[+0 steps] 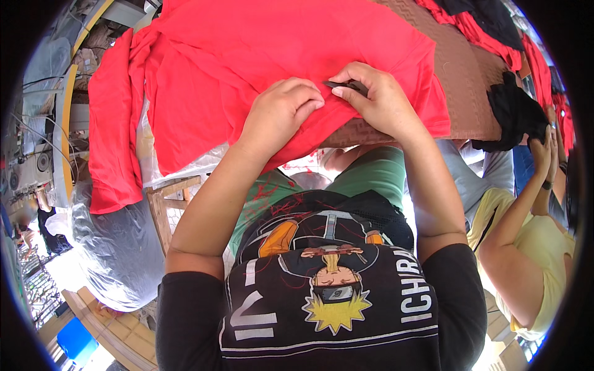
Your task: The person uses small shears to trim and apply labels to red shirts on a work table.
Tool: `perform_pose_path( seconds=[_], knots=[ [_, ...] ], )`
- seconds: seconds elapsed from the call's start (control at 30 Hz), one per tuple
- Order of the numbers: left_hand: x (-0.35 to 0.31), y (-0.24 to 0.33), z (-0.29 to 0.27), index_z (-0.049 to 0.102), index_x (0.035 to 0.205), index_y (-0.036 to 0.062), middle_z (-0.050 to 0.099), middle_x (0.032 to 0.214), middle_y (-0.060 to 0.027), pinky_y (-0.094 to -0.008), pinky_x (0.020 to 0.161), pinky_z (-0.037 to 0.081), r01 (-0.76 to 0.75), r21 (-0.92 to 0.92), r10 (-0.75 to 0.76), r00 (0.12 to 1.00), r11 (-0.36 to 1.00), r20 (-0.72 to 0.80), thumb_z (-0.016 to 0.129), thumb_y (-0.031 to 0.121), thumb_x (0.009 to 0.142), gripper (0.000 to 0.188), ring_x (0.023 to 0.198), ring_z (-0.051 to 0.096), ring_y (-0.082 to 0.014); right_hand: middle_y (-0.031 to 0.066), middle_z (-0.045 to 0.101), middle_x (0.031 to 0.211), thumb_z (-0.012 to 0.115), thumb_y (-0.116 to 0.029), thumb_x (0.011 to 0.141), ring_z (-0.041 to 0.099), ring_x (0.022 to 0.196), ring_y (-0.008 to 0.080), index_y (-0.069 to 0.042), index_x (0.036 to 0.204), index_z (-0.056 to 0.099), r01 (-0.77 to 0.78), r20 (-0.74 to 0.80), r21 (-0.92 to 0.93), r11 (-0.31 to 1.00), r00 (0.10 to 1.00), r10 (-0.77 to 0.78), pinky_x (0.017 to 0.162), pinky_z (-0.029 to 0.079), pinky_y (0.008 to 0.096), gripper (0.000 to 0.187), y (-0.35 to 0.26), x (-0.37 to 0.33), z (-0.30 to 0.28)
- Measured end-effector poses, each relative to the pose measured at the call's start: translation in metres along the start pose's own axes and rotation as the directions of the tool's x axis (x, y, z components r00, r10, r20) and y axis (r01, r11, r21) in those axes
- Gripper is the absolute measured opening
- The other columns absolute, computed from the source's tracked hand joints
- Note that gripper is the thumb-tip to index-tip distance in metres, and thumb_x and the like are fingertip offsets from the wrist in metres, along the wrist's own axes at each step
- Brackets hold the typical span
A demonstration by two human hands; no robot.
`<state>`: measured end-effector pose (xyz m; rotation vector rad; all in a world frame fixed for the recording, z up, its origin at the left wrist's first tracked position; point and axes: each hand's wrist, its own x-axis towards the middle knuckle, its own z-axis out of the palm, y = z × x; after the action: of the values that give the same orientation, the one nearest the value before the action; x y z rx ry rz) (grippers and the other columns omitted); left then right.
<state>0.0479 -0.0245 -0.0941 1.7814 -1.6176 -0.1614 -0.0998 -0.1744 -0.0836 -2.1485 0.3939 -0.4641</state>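
Note:
A large red garment point(291, 43) lies spread over the table and hangs past its near edge. My left hand point(286, 106) is closed, its thumb and fingertips pinching a fold of the red cloth near the front edge. Just to its right, my right hand point(377, 99) grips small black thread snips point(357, 88), their pointed tip directed left toward the left fingertips. The handles are partly hidden inside the right palm. Whether the blades touch a thread is too small to tell.
A brown patterned cover point(467, 80) lies on the table. At right, a co-worker in yellow point(526, 272) handles black cloth point(516, 117). Snipped red threads point(266, 191) lie on my lap. Left of me are a plastic-wrapped bundle point(114, 247), a wooden stool point(162, 216) and a sewing machine point(34, 167).

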Motion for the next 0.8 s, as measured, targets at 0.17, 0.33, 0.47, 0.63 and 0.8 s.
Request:
perform_pose_path(
  seconds=[0.17,0.33,0.47,0.63,0.8],
  knots=[
    [0.006,0.001,-0.004,0.065,0.096,0.0000,0.069,0.094,-0.0054,-0.0259,0.082,0.051,0.437,-0.488,-0.444,0.889,0.756,0.110,0.062,0.013,0.091,0.014,0.088,0.064,-0.0106,0.0122,0.064,0.088,0.068,-0.012,0.081,0.064,0.083,0.0266,-0.003,0.094,0.064,-0.007,0.055,-0.013,1.000,0.998,0.008,0.073,0.050,0.0347,0.016,-0.004,-0.002,-0.005],
    [0.010,-0.004,-0.005,0.062,0.099,-0.0026,0.068,0.095,-0.0064,-0.0261,0.085,0.050,0.431,-0.626,-0.460,0.879,0.650,0.129,0.060,0.014,0.093,0.017,0.089,0.064,-0.0125,0.0106,0.063,0.089,0.067,-0.013,0.082,0.062,0.082,0.0285,-0.006,0.094,0.064,0.059,0.079,-0.099,0.993,0.996,-0.052,0.071,0.049,0.0370,0.014,-0.007,-0.002,-0.004],
    [0.012,0.001,-0.010,0.064,0.098,-0.0009,0.067,0.096,-0.0051,-0.0269,0.086,0.049,0.399,-0.560,-0.423,0.901,0.726,0.093,0.061,0.012,0.092,0.014,0.094,0.062,-0.0132,0.0106,0.062,0.088,0.066,-0.011,0.082,0.061,0.082,0.0289,-0.006,0.094,0.063,0.115,0.101,-0.147,0.982,0.990,-0.100,0.071,0.049,0.0373,0.013,-0.011,0.001,-0.003],
    [0.012,0.031,-0.061,0.068,0.091,-0.0004,0.066,0.104,-0.0085,-0.0307,0.090,0.046,0.240,-0.537,-0.124,0.962,0.809,0.244,0.064,0.008,0.087,0.010,0.102,0.060,-0.0174,0.0106,0.061,0.089,0.066,-0.007,0.083,0.062,0.083,0.0240,-0.003,0.097,0.063,0.222,0.122,-0.277,0.935,0.973,-0.195,0.073,0.048,0.0325,0.015,-0.024,0.003,-0.011],
    [0.011,0.096,-0.144,0.069,0.087,-0.0005,0.067,0.107,-0.0132,-0.0404,0.097,0.042,-0.163,-0.264,0.258,0.888,0.951,0.381,0.066,0.003,0.078,0.010,0.111,0.059,-0.0323,0.0062,0.063,0.089,0.068,-0.011,0.085,0.058,0.077,0.0119,-0.003,0.103,0.063,0.073,-0.080,-0.226,0.971,0.992,-0.093,0.070,0.046,0.0271,0.020,-0.035,-0.004,-0.037]
  ],
)
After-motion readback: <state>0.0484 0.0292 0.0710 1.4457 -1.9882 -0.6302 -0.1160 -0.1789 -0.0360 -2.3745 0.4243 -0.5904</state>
